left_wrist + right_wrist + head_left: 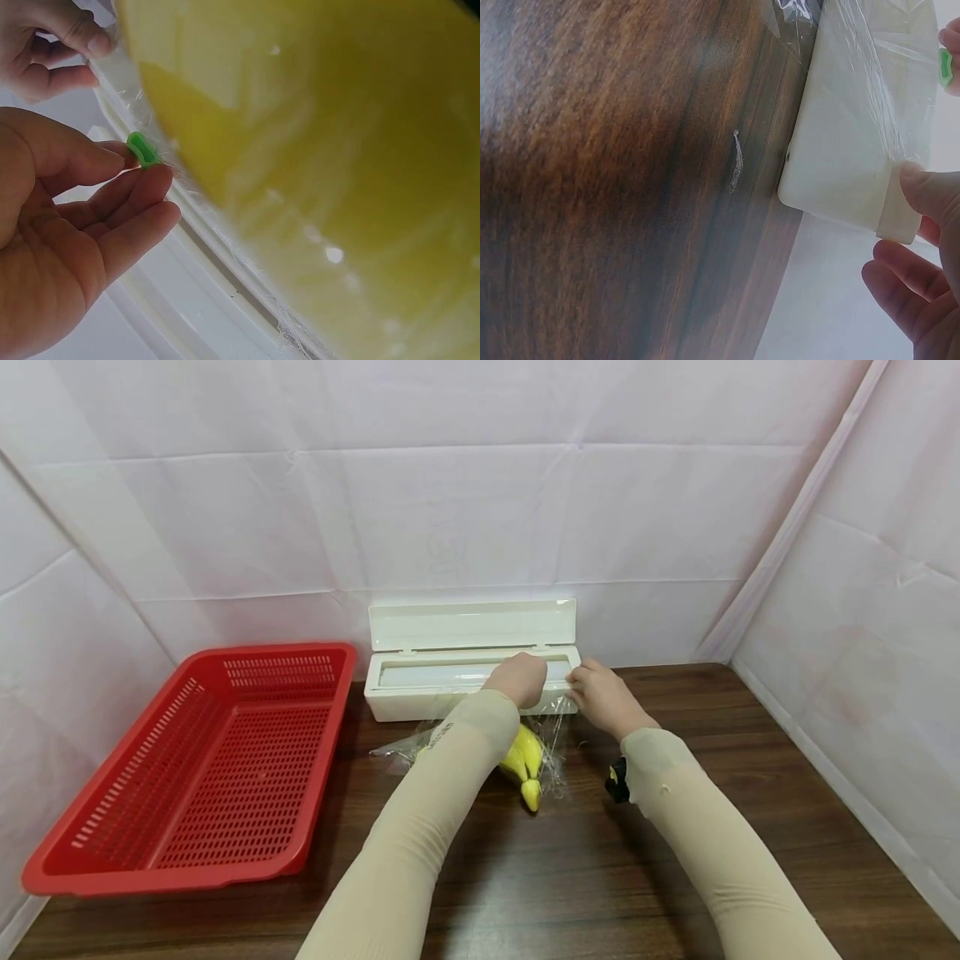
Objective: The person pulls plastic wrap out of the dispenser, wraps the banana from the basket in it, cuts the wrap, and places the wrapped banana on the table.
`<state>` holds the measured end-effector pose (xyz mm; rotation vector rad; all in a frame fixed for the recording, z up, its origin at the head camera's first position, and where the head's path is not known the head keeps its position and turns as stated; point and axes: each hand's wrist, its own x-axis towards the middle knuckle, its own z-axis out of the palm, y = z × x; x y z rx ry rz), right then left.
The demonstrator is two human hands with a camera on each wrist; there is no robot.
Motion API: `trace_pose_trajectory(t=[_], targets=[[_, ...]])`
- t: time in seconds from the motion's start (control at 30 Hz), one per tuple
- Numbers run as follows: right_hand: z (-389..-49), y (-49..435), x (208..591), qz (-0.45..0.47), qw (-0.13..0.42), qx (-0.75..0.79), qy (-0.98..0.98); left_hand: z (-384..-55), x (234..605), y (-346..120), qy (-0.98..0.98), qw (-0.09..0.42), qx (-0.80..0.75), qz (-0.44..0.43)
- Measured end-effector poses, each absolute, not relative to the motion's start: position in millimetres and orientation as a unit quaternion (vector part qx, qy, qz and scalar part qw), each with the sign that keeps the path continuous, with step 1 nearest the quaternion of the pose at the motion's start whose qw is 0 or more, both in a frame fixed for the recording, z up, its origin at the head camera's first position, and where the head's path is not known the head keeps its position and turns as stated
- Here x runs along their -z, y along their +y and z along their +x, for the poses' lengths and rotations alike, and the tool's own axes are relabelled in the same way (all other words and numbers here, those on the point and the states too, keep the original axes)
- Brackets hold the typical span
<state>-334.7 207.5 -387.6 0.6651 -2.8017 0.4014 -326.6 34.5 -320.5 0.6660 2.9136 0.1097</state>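
Note:
The white cling film dispenser box (474, 702) stands with its lid (472, 625) raised. My left hand (517, 680) is over its front edge, thumb and fingers pinching a small green slide cutter (142, 150) on the rail. At the right end, my right hand (606, 700) grips the end of the cutter rail (897, 204) between thumb and fingers. Clear cling film (870, 71) stretches from the rail down the box's front. Yellow bananas (523, 758) lie before the box amid loose film, partly hidden behind the left forearm; they loom large in the left wrist view.
A red plastic basket (318, 793) with slotted walls stands at the left on the dark wooden table (540, 885). White sheeting (450, 518) hangs behind and at both sides. A small scrap of film (736, 161) lies on the table near the box.

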Motion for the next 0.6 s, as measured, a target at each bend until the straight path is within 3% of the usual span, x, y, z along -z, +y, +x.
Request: trace_pose_trajectory(t=[0.6], targets=[[-333.6, 206.7, 387.9, 0.224, 0.114, -0.139, -0.958, -324.2, 321.4, 40.6, 0.974, 0.071, -0.035, 0.213]])
